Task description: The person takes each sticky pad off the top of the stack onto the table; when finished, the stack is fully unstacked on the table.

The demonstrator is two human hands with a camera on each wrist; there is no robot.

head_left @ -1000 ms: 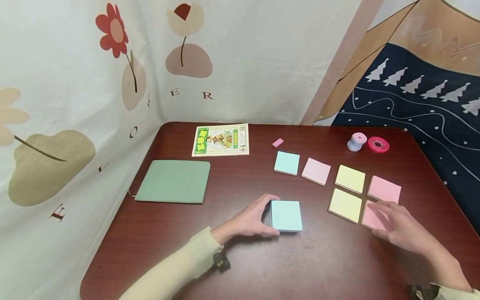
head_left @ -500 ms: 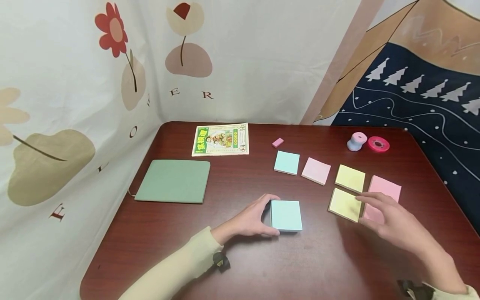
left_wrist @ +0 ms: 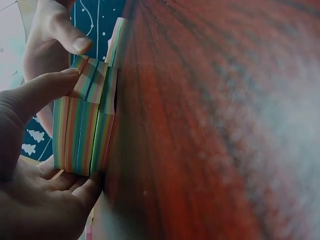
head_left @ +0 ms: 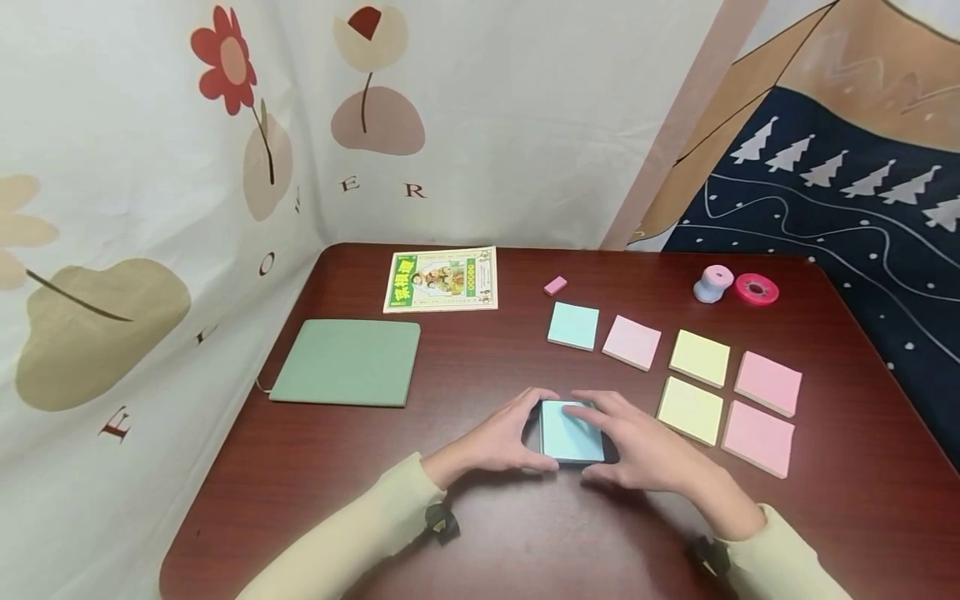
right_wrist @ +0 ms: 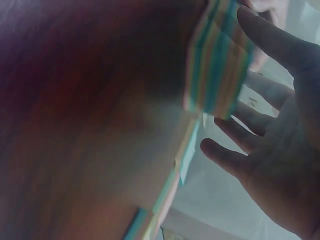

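Note:
A thick stack of sticky note pads (head_left: 572,442) with a light blue top lies at the middle of the table. Its sides show multicoloured layers (left_wrist: 80,135) in the left wrist view. My left hand (head_left: 504,435) grips the stack from the left, thumb on the near side and fingers on the far side. From the right, my right hand (head_left: 648,450) reaches round the stack with fingers spread, its index finger over the top face in the head view. In the right wrist view the right hand's fingers (right_wrist: 235,160) lie close to the blurred stack.
Light blue (head_left: 573,325), lilac (head_left: 632,342), yellow (head_left: 691,410) and pink (head_left: 759,437) pads lie behind and to the right. Farther back are a pink eraser (head_left: 555,286), a spool (head_left: 713,283), a red ring (head_left: 757,288) and a booklet (head_left: 442,280). A green notebook (head_left: 347,363) lies left.
My right hand has left the front pink pad, passed over the yellow one and come left to the stack. The left hand has stayed on the stack, and the pads lie where they were.

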